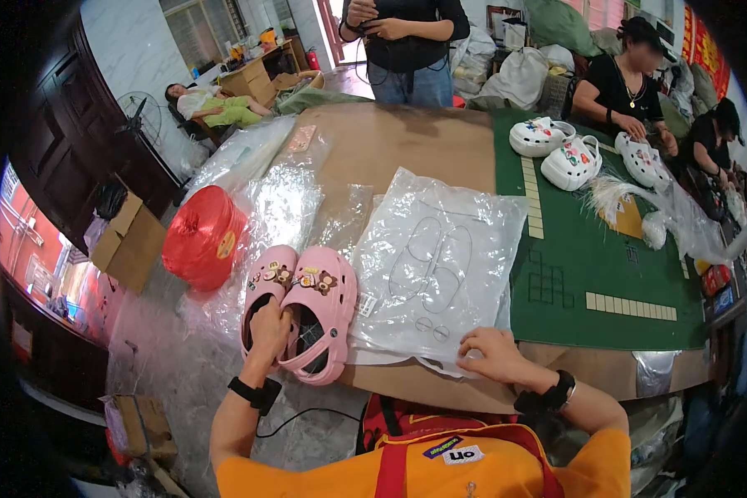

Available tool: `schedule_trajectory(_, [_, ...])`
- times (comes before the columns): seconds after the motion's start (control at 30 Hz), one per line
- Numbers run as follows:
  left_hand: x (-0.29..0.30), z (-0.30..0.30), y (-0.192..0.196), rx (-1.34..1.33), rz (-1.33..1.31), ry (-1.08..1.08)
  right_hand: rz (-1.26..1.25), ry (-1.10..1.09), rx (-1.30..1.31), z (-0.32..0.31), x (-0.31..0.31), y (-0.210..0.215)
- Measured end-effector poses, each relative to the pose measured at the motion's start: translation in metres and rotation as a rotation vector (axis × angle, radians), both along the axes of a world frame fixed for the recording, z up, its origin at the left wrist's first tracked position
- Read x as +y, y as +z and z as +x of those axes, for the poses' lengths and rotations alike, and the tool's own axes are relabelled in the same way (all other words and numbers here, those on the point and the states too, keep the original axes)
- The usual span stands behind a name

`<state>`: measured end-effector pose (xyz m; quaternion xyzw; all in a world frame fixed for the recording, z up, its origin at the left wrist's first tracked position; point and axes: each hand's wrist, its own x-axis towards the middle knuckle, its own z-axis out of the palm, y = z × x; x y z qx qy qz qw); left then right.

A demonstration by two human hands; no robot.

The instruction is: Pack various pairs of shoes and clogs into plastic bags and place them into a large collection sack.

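A pair of pink clogs (324, 292) with bear and other charms stands at the near left edge of the table. My left hand (270, 334) is closed on them where the two heel openings meet, its fingers partly hidden inside. To their right lies a flat clear plastic bag (440, 257) printed with a shoe outline, over further sheets of the same kind. At its near right corner my right hand (491, 353) has its fingers curled in a pinch on the bag's edge. A small white tag (367, 305) shows beside the right clog.
A red roll of plastic twine (203, 236) sits left of the clogs among loose clear bags (282, 199). On the green mat (548, 286) are white clogs (571, 162) with charms and a bundle of white strands (627, 195). A co-worker's hands (635, 129) handle another white clog.
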<state>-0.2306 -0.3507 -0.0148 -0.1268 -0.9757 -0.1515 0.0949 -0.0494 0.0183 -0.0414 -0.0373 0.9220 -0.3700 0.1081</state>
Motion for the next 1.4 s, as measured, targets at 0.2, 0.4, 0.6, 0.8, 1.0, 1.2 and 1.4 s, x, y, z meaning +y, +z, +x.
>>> schedule_trajectory(0.2, [-0.010,-0.009,0.007,0.007,0.275,-0.044,0.174,-0.012,0.267,-0.004,0.013,0.009])
schedule_trajectory(0.4, [-0.009,-0.009,0.036,-0.104,0.992,-0.182,0.014,-0.216,0.110,-0.009,0.027,0.034])
schedule_trajectory(0.6, [-0.002,0.022,0.075,-0.319,0.949,-0.258,-0.082,-0.224,0.437,-0.008,0.023,0.030])
schedule_trajectory(0.8, [0.005,0.035,0.078,-0.434,0.951,-0.366,0.141,0.038,0.616,-0.016,0.022,0.033])
schedule_trajectory(1.0, [0.037,0.061,0.093,-0.930,1.331,-0.400,0.275,-0.097,0.619,-0.025,0.022,0.034])
schedule_trajectory(1.2, [0.070,0.065,0.091,-1.097,1.109,-0.627,0.302,-0.079,0.615,-0.042,0.034,0.023])
schedule_trajectory(1.4, [0.095,0.073,0.087,-1.270,0.826,-0.702,-0.107,0.004,0.712,-0.041,0.028,0.046])
